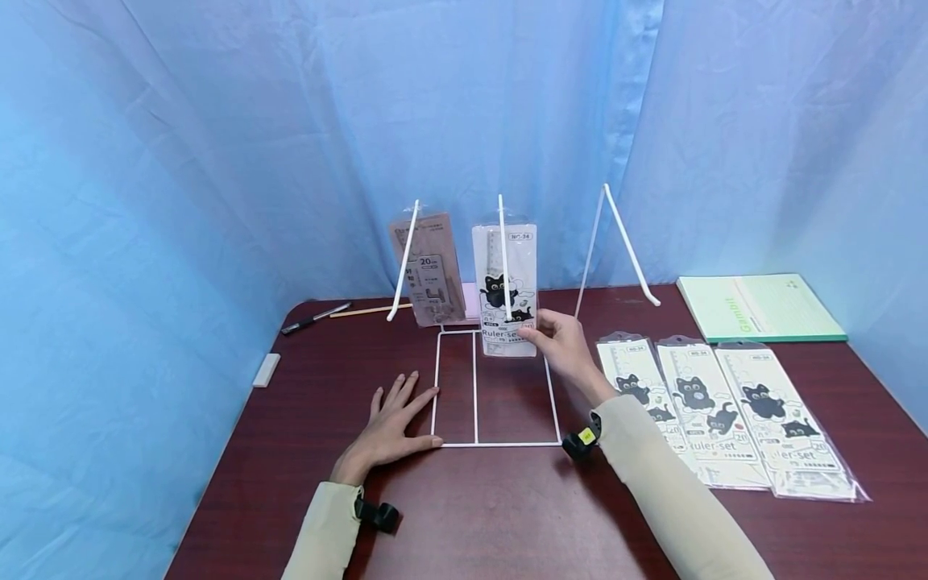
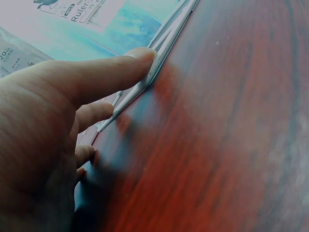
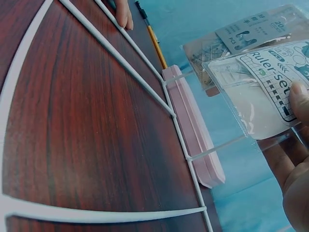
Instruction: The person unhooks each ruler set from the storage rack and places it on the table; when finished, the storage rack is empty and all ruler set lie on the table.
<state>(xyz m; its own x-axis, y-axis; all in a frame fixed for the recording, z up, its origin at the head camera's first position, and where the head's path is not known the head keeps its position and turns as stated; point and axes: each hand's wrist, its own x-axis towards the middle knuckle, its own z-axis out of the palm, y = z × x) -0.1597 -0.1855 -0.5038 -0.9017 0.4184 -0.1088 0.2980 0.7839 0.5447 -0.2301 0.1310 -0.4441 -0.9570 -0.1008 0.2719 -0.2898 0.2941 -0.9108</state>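
My right hand [image 1: 569, 346] pinches the lower right edge of a ruler set packet [image 1: 520, 258] printed with black cats. In the right wrist view the thumb lies on the front of this packet [image 3: 260, 111] and other fingers are behind it. The packet hangs upright at the middle prong of a white wire display rack [image 1: 507, 444]. On the table, my left hand [image 1: 395, 423] is spread, its thumb and forefinger touching the left side of the rack's base. The left wrist view shows that thumb on the base's corner [image 2: 153, 77].
A brownish packet [image 1: 435, 282] hangs on the left prong; the right prong [image 1: 631, 246] is bare. Several more ruler sets [image 1: 714, 411] lie at the right, below a green notebook [image 1: 761, 306]. A pen [image 1: 315, 318], pencil [image 1: 370, 310], white eraser [image 1: 266, 370] and pink case [image 3: 190, 125] lie around.
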